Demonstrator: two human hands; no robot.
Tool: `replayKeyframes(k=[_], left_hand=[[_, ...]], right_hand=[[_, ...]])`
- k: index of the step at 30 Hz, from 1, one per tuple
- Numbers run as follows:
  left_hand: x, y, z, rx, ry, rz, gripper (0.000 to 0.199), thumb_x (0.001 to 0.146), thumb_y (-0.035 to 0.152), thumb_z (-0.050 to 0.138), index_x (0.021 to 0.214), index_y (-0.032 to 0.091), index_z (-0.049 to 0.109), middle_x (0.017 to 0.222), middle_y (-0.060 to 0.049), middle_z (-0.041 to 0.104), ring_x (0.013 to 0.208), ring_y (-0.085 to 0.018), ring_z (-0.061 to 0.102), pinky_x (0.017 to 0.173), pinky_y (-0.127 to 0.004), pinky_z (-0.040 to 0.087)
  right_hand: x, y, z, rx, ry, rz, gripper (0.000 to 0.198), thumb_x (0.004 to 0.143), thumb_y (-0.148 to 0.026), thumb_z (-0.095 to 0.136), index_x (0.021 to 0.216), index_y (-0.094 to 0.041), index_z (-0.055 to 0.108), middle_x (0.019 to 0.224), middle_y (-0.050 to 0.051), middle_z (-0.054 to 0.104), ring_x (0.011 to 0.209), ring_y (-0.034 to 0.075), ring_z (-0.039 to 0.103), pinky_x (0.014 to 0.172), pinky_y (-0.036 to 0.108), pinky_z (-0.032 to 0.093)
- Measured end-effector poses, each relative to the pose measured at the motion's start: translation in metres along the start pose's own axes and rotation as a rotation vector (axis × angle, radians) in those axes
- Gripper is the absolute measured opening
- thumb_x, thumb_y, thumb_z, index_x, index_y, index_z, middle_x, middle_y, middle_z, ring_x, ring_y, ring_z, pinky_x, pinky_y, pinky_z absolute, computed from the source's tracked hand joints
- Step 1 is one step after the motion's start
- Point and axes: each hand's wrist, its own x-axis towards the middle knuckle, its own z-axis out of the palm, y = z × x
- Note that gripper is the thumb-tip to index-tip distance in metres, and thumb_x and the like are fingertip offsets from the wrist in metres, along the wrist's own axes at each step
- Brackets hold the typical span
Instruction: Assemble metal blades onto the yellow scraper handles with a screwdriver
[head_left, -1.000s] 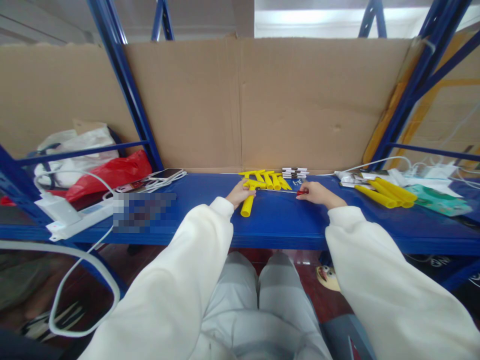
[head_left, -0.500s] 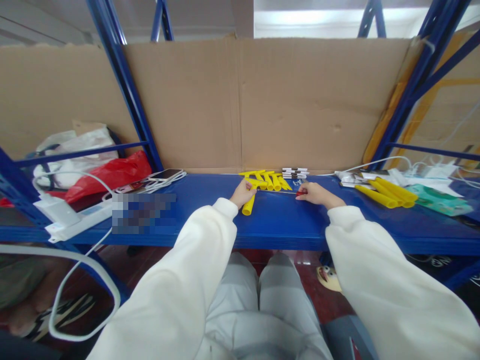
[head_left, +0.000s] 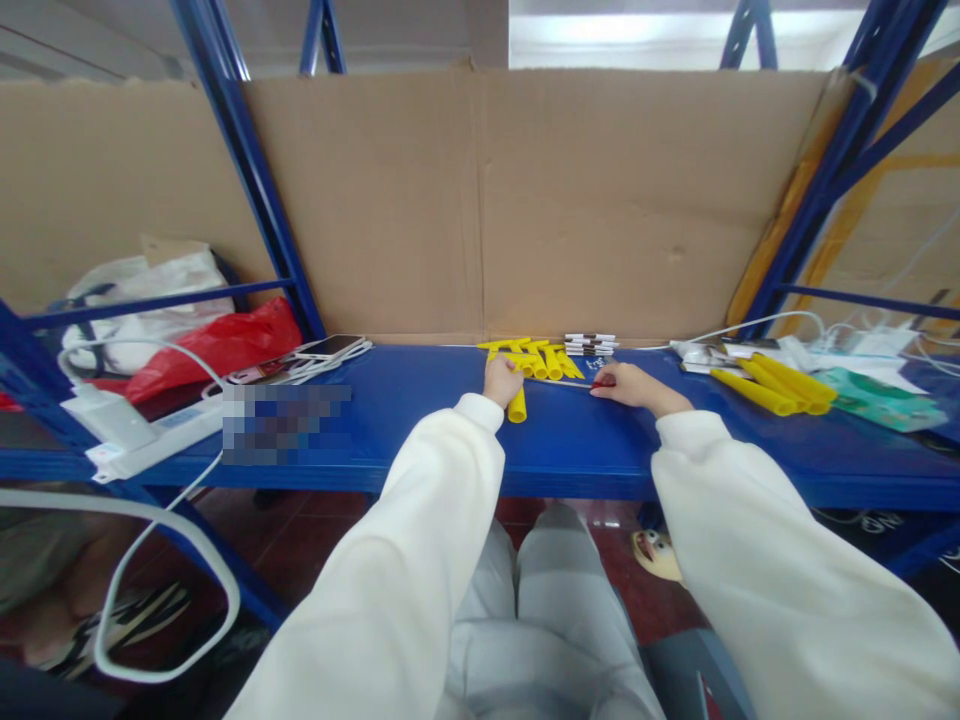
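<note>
My left hand [head_left: 502,380] is closed round a yellow plastic tube piece [head_left: 517,408], whose round end sticks out below the fingers toward me. To its right, my right hand [head_left: 630,386] grips a screwdriver [head_left: 561,383] by its red handle. The thin metal shaft lies nearly level and points left at the tube piece. Whether its tip touches the piece is hidden by my left hand. Just behind, several more yellow tube pieces [head_left: 553,362] lie side by side on the blue shelf top [head_left: 427,420].
Small white-and-black parts [head_left: 589,344] are stacked behind the yellow pieces. Yellow cones [head_left: 776,385] and a green packet [head_left: 877,400] lie on the right. On the left are a power strip [head_left: 161,435], a phone [head_left: 330,347] and a red bag [head_left: 217,350]. Cardboard [head_left: 562,210] walls the back.
My left hand has moved right with the yellow tube piece, closer to the screwdriver's handle. My right hand has stayed almost in place, still gripping the screwdriver.
</note>
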Motion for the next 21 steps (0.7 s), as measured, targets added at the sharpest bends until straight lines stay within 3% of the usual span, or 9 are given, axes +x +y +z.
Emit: replayKeyframes(k=[5, 10, 21], left_hand=[[0.004, -0.004, -0.005, 0.067, 0.024, 0.091, 0.011, 0.075, 0.005, 0.068, 0.073, 0.016, 0.069, 0.091, -0.01, 0.073, 0.109, -0.024, 0.067, 0.099, -0.033, 0.049], [0.004, -0.004, -0.006, 0.099, 0.017, 0.144, 0.009, 0.076, 0.008, 0.071, 0.08, 0.016, 0.073, 0.091, -0.009, 0.074, 0.107, -0.024, 0.067, 0.1, -0.034, 0.049], [-0.003, 0.006, -0.018, 0.121, 0.061, 0.253, 0.014, 0.08, 0.005, 0.065, 0.08, 0.019, 0.07, 0.099, -0.01, 0.073, 0.109, -0.025, 0.066, 0.105, -0.036, 0.048]], right_hand=[[-0.003, -0.002, -0.002, 0.012, -0.028, -0.021, 0.009, 0.083, -0.03, 0.074, 0.084, -0.021, 0.075, 0.089, 0.007, 0.079, 0.082, 0.022, 0.073, 0.077, 0.031, 0.058], [-0.002, 0.002, -0.001, 0.022, -0.018, -0.047, 0.011, 0.083, -0.032, 0.075, 0.086, -0.021, 0.076, 0.09, 0.007, 0.079, 0.083, 0.023, 0.073, 0.077, 0.032, 0.059], [-0.005, -0.003, -0.003, 0.061, -0.02, -0.002, 0.009, 0.082, -0.026, 0.075, 0.089, -0.02, 0.074, 0.096, 0.009, 0.079, 0.088, 0.024, 0.074, 0.084, 0.035, 0.059]])
